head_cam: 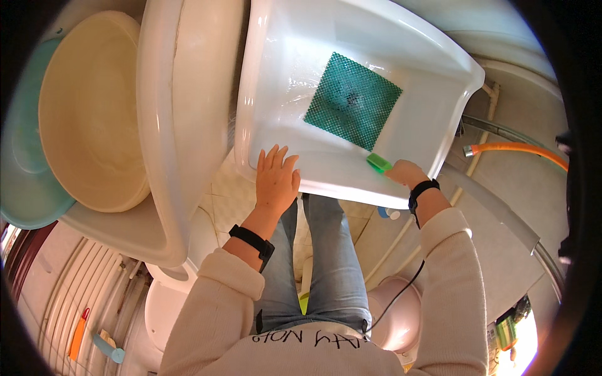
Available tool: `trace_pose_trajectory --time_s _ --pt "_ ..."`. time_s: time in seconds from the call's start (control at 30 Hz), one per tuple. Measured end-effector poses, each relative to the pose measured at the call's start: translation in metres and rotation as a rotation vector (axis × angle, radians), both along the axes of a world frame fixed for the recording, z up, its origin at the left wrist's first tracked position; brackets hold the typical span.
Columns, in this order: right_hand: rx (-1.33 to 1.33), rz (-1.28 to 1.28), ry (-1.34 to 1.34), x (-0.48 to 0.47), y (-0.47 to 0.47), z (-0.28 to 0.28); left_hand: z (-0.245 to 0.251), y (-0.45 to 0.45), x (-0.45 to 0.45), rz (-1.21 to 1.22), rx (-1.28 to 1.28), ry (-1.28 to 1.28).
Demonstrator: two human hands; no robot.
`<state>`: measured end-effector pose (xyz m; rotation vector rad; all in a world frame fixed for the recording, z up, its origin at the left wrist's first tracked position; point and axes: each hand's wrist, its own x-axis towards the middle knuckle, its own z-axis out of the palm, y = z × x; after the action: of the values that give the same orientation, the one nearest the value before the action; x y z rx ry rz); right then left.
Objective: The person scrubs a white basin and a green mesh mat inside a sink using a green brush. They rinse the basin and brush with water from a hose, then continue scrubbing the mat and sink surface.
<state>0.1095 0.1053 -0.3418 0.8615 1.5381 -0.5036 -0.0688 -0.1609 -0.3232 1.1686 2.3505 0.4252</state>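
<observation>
My right hand (406,173) grips a small bright green brush (379,162) at the near right part of a white sink basin (414,127). The brush lies just below the lowest corner of a green mesh mat (353,101), which is spread over the basin floor. Water glistens beside the mat on its left. My left hand (277,176) rests with spread fingers at the basin's near left rim and holds nothing. What the underside of the brush touches is hidden.
To the left, a cream plastic basin (94,113) and a turquoise basin (28,141) sit on another white basin (197,70). An orange hose (522,148) with a metal end is at the right. A pink bucket (395,315) stands low by my legs.
</observation>
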Motion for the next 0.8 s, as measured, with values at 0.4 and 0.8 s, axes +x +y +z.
trace_pose_trajectory --time_s 0.4,0.8 --pt "-0.026 -0.026 0.273 -0.036 -0.051 -0.047 0.000 -0.007 -0.010 -0.023 -0.108 0.064" --pt "-0.272 -0.183 0.607 -0.076 -0.112 0.013 0.026 0.000 -0.011 0.220 0.032 0.027"
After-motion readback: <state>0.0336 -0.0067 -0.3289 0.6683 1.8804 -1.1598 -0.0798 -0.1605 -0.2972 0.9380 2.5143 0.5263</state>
